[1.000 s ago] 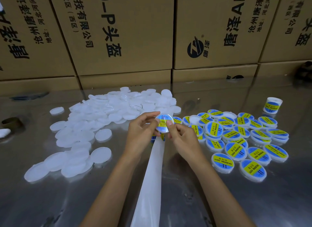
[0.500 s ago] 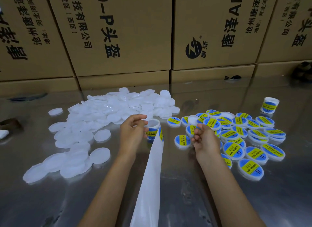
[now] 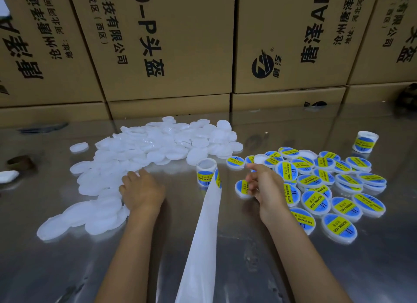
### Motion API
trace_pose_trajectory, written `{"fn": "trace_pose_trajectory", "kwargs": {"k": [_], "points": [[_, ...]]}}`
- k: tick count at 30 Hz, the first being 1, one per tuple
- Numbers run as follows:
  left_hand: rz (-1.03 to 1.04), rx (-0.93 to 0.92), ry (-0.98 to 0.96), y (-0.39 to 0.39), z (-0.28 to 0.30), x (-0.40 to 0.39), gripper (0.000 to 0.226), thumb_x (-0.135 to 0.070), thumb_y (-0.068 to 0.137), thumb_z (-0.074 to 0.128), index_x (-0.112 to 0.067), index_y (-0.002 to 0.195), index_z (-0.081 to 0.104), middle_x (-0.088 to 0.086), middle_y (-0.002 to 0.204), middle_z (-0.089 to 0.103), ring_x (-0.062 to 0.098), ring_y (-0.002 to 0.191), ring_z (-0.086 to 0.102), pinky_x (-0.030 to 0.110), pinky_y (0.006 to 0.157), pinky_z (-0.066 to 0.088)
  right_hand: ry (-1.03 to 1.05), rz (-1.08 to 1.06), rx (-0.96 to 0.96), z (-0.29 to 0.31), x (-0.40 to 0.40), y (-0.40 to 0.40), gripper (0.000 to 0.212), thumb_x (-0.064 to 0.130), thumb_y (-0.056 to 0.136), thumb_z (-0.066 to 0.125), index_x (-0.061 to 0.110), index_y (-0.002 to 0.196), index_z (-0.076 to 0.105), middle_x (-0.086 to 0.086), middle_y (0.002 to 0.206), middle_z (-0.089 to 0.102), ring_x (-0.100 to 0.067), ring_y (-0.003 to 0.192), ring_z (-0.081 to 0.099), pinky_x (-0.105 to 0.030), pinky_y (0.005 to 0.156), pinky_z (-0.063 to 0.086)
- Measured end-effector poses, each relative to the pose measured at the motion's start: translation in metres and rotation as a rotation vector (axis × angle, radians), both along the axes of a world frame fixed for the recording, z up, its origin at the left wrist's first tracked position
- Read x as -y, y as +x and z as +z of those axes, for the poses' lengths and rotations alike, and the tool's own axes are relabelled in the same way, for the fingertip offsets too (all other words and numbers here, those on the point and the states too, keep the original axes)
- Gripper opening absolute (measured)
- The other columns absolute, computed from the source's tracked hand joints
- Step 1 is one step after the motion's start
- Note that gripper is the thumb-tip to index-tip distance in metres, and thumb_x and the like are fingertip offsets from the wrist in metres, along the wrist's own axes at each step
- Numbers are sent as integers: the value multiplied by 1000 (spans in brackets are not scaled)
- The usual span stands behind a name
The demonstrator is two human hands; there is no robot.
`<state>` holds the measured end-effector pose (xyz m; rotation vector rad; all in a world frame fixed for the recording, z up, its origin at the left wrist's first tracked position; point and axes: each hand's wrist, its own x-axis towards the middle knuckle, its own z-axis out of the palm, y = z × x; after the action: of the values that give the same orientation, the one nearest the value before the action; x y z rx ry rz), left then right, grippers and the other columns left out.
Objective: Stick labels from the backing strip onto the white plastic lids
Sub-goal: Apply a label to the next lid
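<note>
Brown cardboard boxes point(image 3: 171, 43) printed with black characters stand in a stacked row along the far edge of the shiny metal bench point(image 3: 248, 269). On the bench's left half, reaching toward the far edge, lies a wide heap of plain white lids point(image 3: 155, 144), many overlapping. On the right half lies a smaller spread of labelled lids point(image 3: 327, 190), each bearing a round blue and yellow label, some stacked on one another. A white backing strip point(image 3: 203, 241) runs from the near edge up the middle of the bench to a label roll point(image 3: 205, 173) standing upright between the two groups, with one label showing where the strip meets the roll. A second roll point(image 3: 365, 142) stands apart toward the far right. The left hand point(image 3: 142, 190) rests palm down on the near side of the white heap, its fingers point(image 3: 126, 181) spread and fairly straight over the lids, gripping nothing. The right hand point(image 3: 266, 187) hovers at the left side of the labelled group, its fingers point(image 3: 253, 178) loosely curled and holding nothing that shows.
</note>
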<state>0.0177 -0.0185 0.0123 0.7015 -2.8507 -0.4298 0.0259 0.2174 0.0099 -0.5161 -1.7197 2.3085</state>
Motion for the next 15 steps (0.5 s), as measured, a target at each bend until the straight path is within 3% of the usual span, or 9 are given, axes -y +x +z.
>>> {"fn": "trace_pose_trajectory", "kwargs": {"k": [3, 5, 7, 9, 13, 15], "points": [[-45, 38, -70, -2, -6, 4, 36, -18, 99, 40, -8, 131, 55, 16, 142, 51, 33, 134, 41, 38, 115, 26, 206, 19, -86, -4, 11, 2, 16, 11, 94, 55, 16, 84, 68, 7, 57, 60, -12, 49, 48, -27, 54, 44], [-79, -12, -73, -4, -8, 4, 31, -14, 98, 42, -9, 121, 62, 15, 133, 58, 34, 128, 48, 39, 111, 33, 307, 35, -149, -7, 19, 3, 15, 9, 94, 55, 16, 93, 68, 5, 72, 65, -8, 62, 57, -32, 68, 52], [-92, -94, 13, -7, -8, 5, 29, -16, 99, 49, -6, 122, 63, 17, 129, 60, 36, 123, 52, 40, 103, 41, 416, 62, -230, -10, 25, 4, 16, 5, 94, 55, 14, 102, 66, 3, 90, 66, -1, 75, 58, -23, 75, 54], [-110, -154, 109, -9, -8, 5, 39, -21, 98, 58, -5, 134, 57, 19, 134, 58, 38, 126, 51, 43, 103, 42, 534, 98, -302, -13, 31, 6, 21, 3, 95, 54, 16, 108, 62, 7, 101, 64, 7, 82, 58, -9, 74, 46], [-157, -269, 199, -12, -11, 2, 46, -23, 96, 60, -9, 139, 55, 19, 135, 60, 40, 128, 48, 43, 106, 39, 606, 194, -323, -19, 38, 7, 36, 8, 100, 50, 13, 135, 52, 6, 130, 58, -1, 111, 54, -6, 92, 41], [-152, -378, 411, -15, -9, -5, 38, -25, 100, 50, -12, 135, 58, 15, 133, 62, 37, 124, 53, 39, 103, 42, 615, 257, -297, -22, 40, 6, 45, 17, 104, 46, 16, 148, 42, 8, 145, 48, -1, 130, 44, -8, 102, 33]]}}
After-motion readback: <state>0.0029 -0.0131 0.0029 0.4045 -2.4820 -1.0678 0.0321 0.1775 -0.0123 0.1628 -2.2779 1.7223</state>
